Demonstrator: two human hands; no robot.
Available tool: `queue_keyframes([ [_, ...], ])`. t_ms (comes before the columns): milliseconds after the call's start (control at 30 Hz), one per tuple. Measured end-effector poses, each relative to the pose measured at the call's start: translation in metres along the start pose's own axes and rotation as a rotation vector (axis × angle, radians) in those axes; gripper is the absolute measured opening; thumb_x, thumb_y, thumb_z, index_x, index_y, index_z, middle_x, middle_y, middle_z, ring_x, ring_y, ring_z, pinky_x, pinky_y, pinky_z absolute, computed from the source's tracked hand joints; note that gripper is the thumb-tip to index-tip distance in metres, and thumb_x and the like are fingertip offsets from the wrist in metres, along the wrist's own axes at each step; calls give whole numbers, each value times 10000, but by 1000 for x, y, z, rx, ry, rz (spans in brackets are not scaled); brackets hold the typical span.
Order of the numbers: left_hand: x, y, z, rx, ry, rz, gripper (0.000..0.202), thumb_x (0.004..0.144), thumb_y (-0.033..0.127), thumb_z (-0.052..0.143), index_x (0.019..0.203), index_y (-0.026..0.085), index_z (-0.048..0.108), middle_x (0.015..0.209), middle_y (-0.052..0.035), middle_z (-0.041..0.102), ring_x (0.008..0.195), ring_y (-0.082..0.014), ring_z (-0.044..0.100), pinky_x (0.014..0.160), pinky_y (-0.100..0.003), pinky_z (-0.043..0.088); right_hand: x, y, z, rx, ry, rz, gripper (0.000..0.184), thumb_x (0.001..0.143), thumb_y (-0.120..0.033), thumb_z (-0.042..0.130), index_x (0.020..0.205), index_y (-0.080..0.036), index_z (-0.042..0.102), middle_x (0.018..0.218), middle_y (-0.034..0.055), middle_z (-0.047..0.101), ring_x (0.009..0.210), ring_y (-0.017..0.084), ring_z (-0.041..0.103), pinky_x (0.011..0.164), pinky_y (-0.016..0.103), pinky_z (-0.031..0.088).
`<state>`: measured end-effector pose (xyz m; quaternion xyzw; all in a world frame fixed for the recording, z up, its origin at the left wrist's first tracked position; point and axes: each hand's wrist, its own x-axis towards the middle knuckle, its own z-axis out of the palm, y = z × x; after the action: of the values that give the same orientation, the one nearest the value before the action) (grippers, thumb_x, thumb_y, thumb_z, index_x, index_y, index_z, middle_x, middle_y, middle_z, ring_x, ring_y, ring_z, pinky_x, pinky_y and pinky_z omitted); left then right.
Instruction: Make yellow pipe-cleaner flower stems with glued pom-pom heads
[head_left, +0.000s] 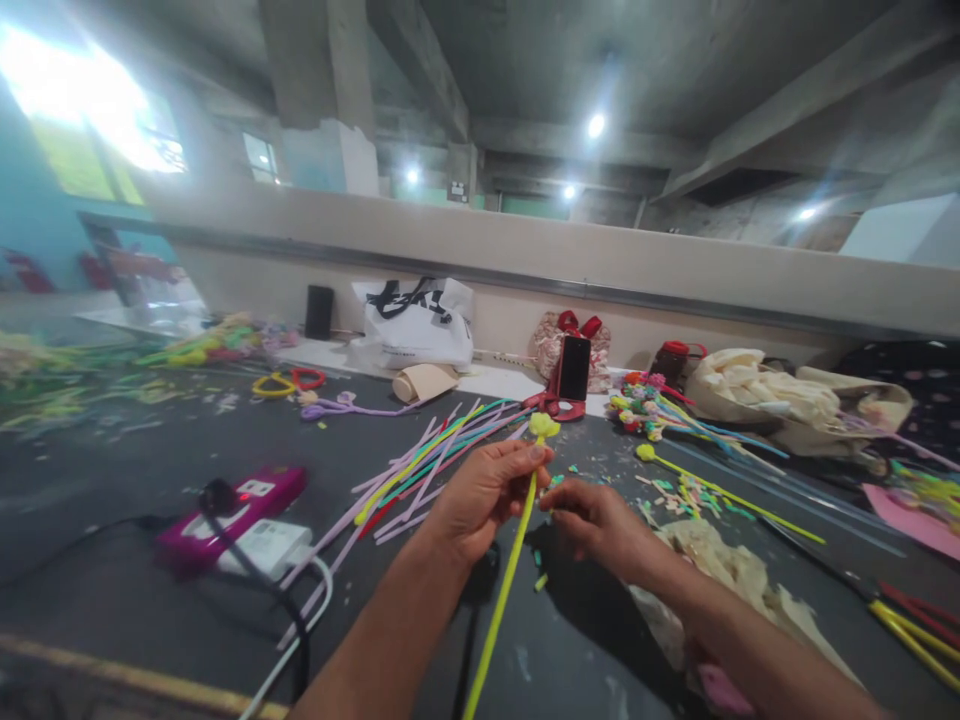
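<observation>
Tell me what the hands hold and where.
The left hand pinches a yellow-green craft stem just under its curled top. The right hand has fingertips beside it; whether they grip cannot be told.

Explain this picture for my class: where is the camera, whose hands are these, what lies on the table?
No machine here: one camera on a person's head looks down at their own bare hands. The left hand pinches a yellow-green fuzzy stem near its flower-shaped top. The right hand has its fingertips at the stem; whether it holds it is unclear. On the dark table lie a bundle of coloured stems, a pink power strip and an upright phone.
</observation>
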<state>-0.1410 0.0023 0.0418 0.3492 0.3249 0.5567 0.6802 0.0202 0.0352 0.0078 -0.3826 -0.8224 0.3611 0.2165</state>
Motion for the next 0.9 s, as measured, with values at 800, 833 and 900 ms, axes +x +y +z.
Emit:
queue_keyframes([
  [800,4,-17,8,232,22,-45,258,599,368,690,603,121,615,546,11,562,394,-22,382,356,-141,212,-14,-8,-24,722,321,176,271,638,-383,681,715,-139,592,509,-41,553,364,41,370,347,165,196],
  [833,5,-21,10,244,19,-63,261,597,369,692,602,119,615,555,5,568,398,-24,387,357,-141,216,-18,-9,-24,728,338,171,271,644,-385,677,721,-139,593,479,-51,529,359,42,358,347,167,188],
  [900,5,-30,15,260,9,-101,267,597,373,692,593,119,610,558,-2,571,402,-30,398,357,-143,224,-28,-10,-24,729,371,163,256,660,-377,670,720,-139,596,448,-63,499,362,44,348,354,170,185],
])
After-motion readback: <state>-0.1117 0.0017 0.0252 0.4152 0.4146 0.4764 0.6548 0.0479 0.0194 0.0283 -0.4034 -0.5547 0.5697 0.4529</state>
